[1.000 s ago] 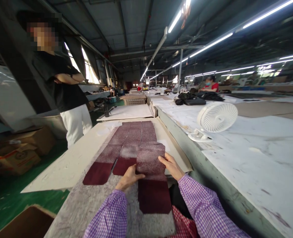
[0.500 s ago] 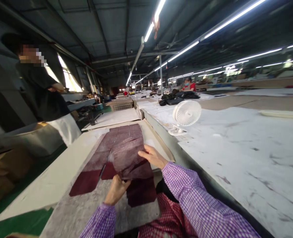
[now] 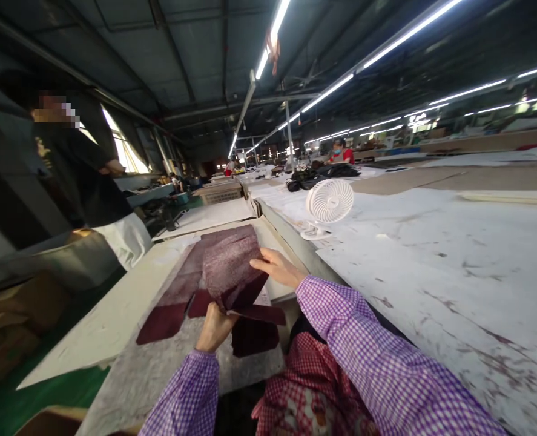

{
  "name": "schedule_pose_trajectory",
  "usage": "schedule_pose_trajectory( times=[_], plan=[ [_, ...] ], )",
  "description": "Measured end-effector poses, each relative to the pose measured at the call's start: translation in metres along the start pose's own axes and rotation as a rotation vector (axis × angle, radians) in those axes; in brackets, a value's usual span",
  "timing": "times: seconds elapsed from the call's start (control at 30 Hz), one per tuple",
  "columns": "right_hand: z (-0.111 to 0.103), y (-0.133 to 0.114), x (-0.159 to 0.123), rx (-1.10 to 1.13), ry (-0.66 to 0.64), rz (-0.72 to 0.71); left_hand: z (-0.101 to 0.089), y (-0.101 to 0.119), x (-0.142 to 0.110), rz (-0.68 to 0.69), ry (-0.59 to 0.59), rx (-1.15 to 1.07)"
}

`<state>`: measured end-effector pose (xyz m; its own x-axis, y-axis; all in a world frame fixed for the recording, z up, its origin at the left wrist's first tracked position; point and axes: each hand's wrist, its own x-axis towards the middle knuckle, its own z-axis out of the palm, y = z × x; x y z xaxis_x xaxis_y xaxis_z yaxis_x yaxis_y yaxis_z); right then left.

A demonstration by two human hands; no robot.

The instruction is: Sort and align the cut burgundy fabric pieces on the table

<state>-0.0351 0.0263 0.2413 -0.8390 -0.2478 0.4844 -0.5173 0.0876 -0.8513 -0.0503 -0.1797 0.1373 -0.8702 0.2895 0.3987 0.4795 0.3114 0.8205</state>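
Observation:
My left hand (image 3: 215, 328) is closed on the lower edge of a maroon leather-like piece (image 3: 232, 260), whose paler, mottled side shows as it bends upward. At that piece's right edge is my right hand (image 3: 278, 267), its fingers stretched out and touching it. A darker flap (image 3: 261, 313) sticks out to the right from beside my left fingers. Below it lies a dark maroon piece (image 3: 255, 336). More maroon pieces (image 3: 163, 324) lie in rows to the left on a grey, stained board (image 3: 154, 384).
Beneath the board is a pale panel (image 3: 86, 330). A white fan (image 3: 330, 201) stands on the long, white-covered table (image 3: 431, 242) to my right. At the left a person in a dark top (image 3: 77, 163) stands near cardboard boxes (image 3: 9, 315). Another person in red (image 3: 343, 154) is farther back.
The held piece has been lifted and bent farther up, and a dark flap now sticks out to its right. My left hand keeps its grip. The view has shifted slightly.

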Motion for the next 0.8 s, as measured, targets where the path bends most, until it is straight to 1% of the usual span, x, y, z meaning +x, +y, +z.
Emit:
schedule_pose_trajectory(
  times=[0.07, 0.13, 0.23, 0.27, 0.3, 0.33, 0.37, 0.4, 0.47, 0.53, 0.6, 0.63, 0.7, 0.73, 0.77, 0.8],
  plan=[
    [-0.002, -0.014, 0.004, 0.008, -0.029, -0.021, -0.003, 0.012, 0.002, 0.005, 0.023, -0.049],
    [-0.003, -0.029, 0.010, 0.019, -0.049, -0.041, -0.008, 0.027, 0.005, -0.029, 0.034, -0.113],
    [-0.010, -0.056, 0.020, 0.038, -0.045, -0.117, -0.015, 0.061, 0.011, -0.081, 0.085, -0.221],
    [-0.014, -0.067, 0.022, 0.033, -0.041, -0.156, -0.016, 0.074, 0.013, -0.074, 0.110, -0.265],
    [-0.021, -0.079, 0.023, 0.012, -0.040, -0.195, -0.014, 0.089, 0.016, -0.058, 0.107, -0.317],
    [-0.029, -0.091, 0.022, -0.024, -0.040, -0.228, -0.010, 0.103, 0.018, -0.050, 0.073, -0.380],
    [-0.038, -0.104, 0.020, -0.074, -0.036, -0.254, -0.003, 0.118, 0.021, -0.045, 0.011, -0.456],
    [-0.049, -0.118, 0.015, -0.136, -0.028, -0.271, 0.006, 0.132, 0.024, -0.049, -0.051, -0.533],
    [-0.074, -0.146, 0.002, -0.264, 0.008, -0.277, 0.031, 0.159, 0.029, -0.064, -0.189, -0.677],
    [-0.102, -0.169, -0.016, -0.364, 0.071, -0.251, 0.063, 0.183, 0.036, -0.074, -0.317, -0.802],
    [-0.132, -0.182, -0.034, -0.417, 0.175, -0.205, 0.099, 0.202, 0.044, -0.100, -0.430, -0.904],
    [-0.149, -0.182, -0.044, -0.421, 0.241, -0.166, 0.117, 0.210, 0.049, -0.125, -0.485, -0.947],
    [-0.185, -0.171, -0.064, -0.409, 0.391, -0.056, 0.153, 0.222, 0.058, -0.179, -0.597, -0.966],
    [-0.203, -0.160, -0.076, -0.410, 0.484, 0.015, 0.170, 0.226, 0.062, -0.218, -0.641, -0.904],
    [-0.220, -0.145, -0.088, -0.445, 0.595, 0.110, 0.186, 0.228, 0.066, -0.245, -0.668, -0.793],
    [-0.237, -0.129, -0.100, -0.494, 0.685, 0.240, 0.201, 0.230, 0.069, -0.264, -0.668, -0.721]
  ],
)
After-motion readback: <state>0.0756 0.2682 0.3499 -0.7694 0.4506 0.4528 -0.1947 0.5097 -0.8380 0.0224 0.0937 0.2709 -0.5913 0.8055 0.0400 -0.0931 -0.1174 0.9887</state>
